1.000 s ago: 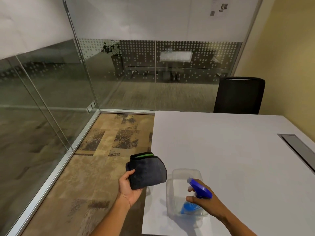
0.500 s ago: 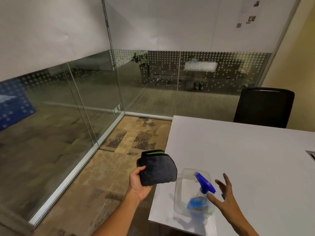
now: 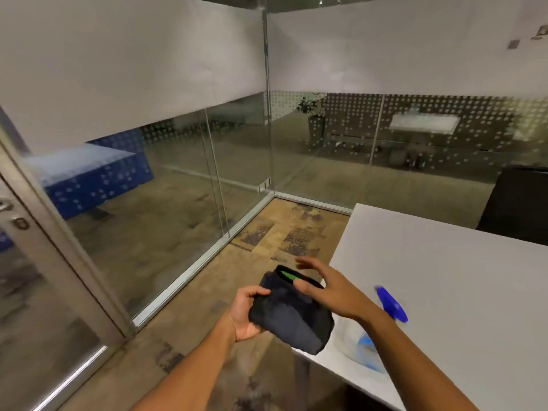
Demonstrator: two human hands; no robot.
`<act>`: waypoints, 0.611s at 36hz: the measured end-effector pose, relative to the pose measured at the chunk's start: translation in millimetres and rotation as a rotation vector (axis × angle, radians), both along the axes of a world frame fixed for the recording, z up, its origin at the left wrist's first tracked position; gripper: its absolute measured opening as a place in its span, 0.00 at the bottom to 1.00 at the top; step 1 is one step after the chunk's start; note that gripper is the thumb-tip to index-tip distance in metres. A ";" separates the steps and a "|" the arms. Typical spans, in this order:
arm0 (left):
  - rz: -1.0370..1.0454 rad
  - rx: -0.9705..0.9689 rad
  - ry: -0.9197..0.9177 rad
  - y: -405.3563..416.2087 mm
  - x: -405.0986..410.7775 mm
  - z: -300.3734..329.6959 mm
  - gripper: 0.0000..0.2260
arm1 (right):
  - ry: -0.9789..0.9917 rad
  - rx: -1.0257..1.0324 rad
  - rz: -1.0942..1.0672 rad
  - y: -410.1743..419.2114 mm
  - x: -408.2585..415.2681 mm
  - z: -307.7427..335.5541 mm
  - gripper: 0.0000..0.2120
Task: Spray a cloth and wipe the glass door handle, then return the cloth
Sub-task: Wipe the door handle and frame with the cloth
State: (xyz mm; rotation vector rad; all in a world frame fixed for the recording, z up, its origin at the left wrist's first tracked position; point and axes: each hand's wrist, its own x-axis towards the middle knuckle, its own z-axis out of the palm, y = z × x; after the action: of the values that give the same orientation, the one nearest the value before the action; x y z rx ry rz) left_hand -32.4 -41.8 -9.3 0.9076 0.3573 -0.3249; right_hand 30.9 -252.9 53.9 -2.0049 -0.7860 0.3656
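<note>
Head view, whole frame motion-blurred. A folded dark cloth (image 3: 292,317) with a green strip at its top edge is held low centre of the frame, over the floor (image 3: 207,292) just beside the near-left corner of the white counter (image 3: 444,277). The cloth is gripped by the left hand (image 3: 246,314), fingers (image 3: 255,292) curled over its left edge, thumb side under it and mostly hidden. The right hand (image 3: 329,292) is placed over the cloth's upper right, fingers spread; one fingertip is seen touching the cloth near the green strip, the rest are blurred, and contact cannot be told for them.

A blue spray bottle (image 3: 391,305) is seen on the counter at lower right, standing in what looks like a clear container (image 3: 355,348); the container's outline is smeared and partly hidden behind the right forearm, and the bottle's lower body is barely made out.

A metal-framed glass door (image 3: 44,262) is cut off at the left edge of the frame; only a bit of handle hardware (image 3: 6,206) and a lock piece (image 3: 20,223) are visible, the handle itself mostly out of frame. Glass walls (image 3: 237,158) fill the middle. A dark chair (image 3: 516,203) is cut off at the right edge behind the counter.
</note>
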 end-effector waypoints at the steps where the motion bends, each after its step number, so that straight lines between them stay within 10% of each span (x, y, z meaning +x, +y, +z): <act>1: -0.022 0.004 0.000 5.6 -6.8 1.9 0.20 | 0.032 -0.060 0.077 10.1 -1.5 -2.4 0.32; 10: -0.017 0.154 0.104 78.1 -61.9 18.4 0.34 | 0.279 -0.081 0.257 88.2 -25.9 -18.1 0.20; 22: 0.336 0.082 -0.125 196.9 -134.6 14.4 0.26 | 0.779 0.122 0.113 235.0 -64.6 -31.9 0.14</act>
State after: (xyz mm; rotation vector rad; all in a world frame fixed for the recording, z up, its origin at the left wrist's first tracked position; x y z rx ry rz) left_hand -167.1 155.1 5.2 0.9258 0.4020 0.0559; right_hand -33.7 -17.9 22.1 -1.5154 -0.4050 1.0548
